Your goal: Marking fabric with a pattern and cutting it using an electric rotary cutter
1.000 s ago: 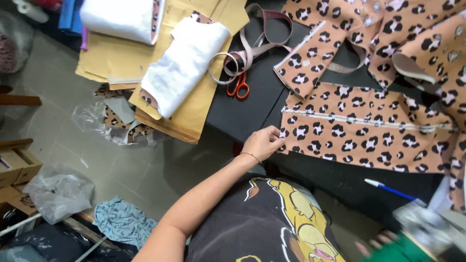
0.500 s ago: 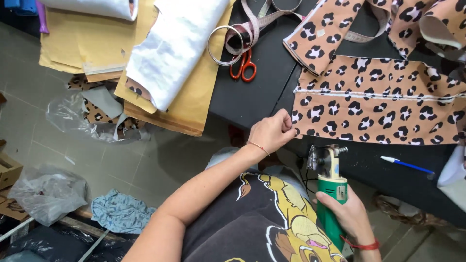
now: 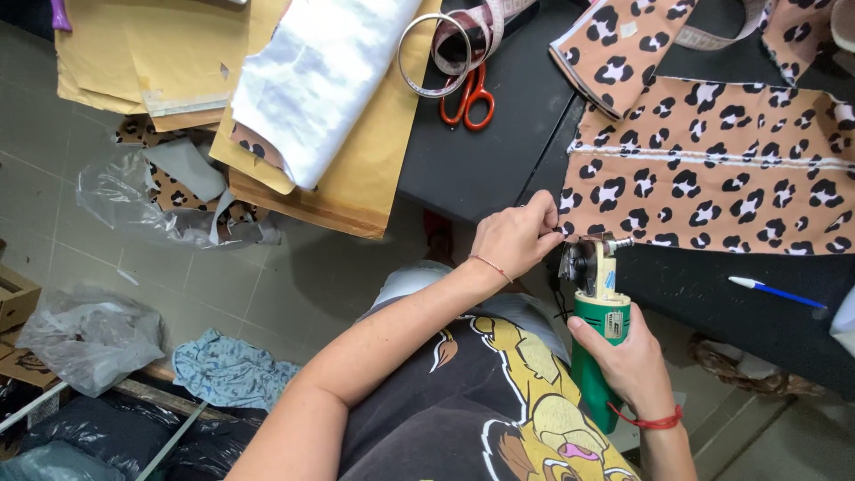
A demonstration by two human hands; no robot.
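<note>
Left hand (image 3: 515, 239) still pinches the leopard-print fabric (image 3: 712, 169) corner — right hand (image 3: 623, 352), grip closed around the green rotary cutter (image 3: 595, 312), now raised to the counter (image 3: 499, 134) edge.

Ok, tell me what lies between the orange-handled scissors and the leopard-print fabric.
In the head view, only bare black tabletop separates the scissors from the leopard-print fabric; nothing else rests on that stretch.

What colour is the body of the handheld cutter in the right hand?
Green, on the handheld cutter gripped by the right hand; the head view shows it.
</note>
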